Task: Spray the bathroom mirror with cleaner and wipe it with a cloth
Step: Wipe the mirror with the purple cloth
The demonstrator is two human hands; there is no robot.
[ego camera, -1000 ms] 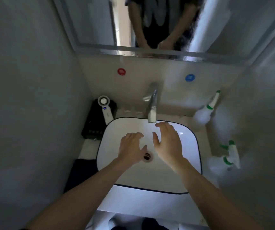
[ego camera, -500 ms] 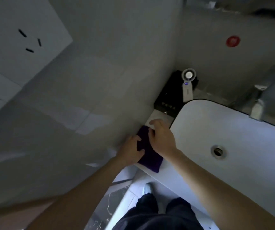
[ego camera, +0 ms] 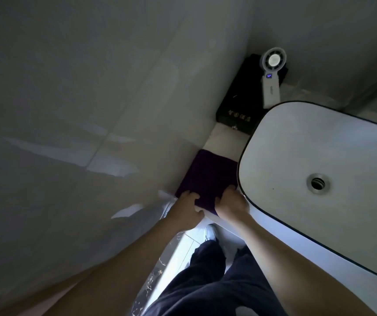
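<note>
A dark purple cloth (ego camera: 208, 176) lies flat on the narrow white desk (ego camera: 224, 142), filling the strip between the grey tiled wall (ego camera: 91, 99) and the white rounded-corner ceramic basin with a thin black rim (ego camera: 296, 144). Its right edge touches the basin's rim.

The 2 hands are at the cloth's near edge. The left hand (ego camera: 186, 209) has its fingers curled down onto the near left corner, gripping it. The right hand (ego camera: 232, 202), just beside the basin rim, curls its fingers over the near right corner in the same way.

Further back on the desk sits a flat black box (ego camera: 240, 103), and a white handheld fan with a small blue display (ego camera: 271, 74) leans over it. A round metal drain (ego camera: 317, 183) sits in the basin. Dark trousers (ego camera: 205, 281) and a white shoe (ego camera: 210, 232) show below the arms.
</note>
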